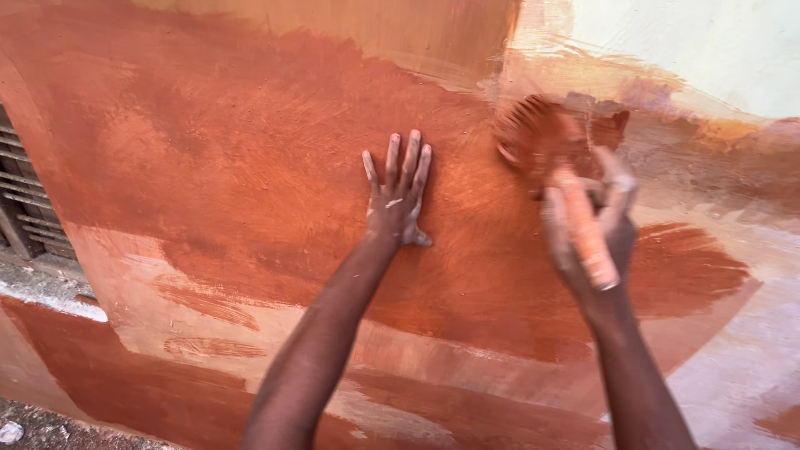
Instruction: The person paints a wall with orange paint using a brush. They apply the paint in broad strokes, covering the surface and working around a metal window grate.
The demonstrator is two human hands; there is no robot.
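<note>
Head view: I'm bracing left hand point(398, 196) spread flat on the wall point(233, 158), right hand point(596, 229) gripping the brush point(542, 137)—overlapping strokes evenly.

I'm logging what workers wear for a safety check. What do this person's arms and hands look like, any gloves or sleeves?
No gloves or sleeves: both forearms are bare to the frame's edge. The left hand has pale smears of paint on its back and fingers. The right hand, blurred, shows similar pale and reddish smears. No jewellery visible.
</note>
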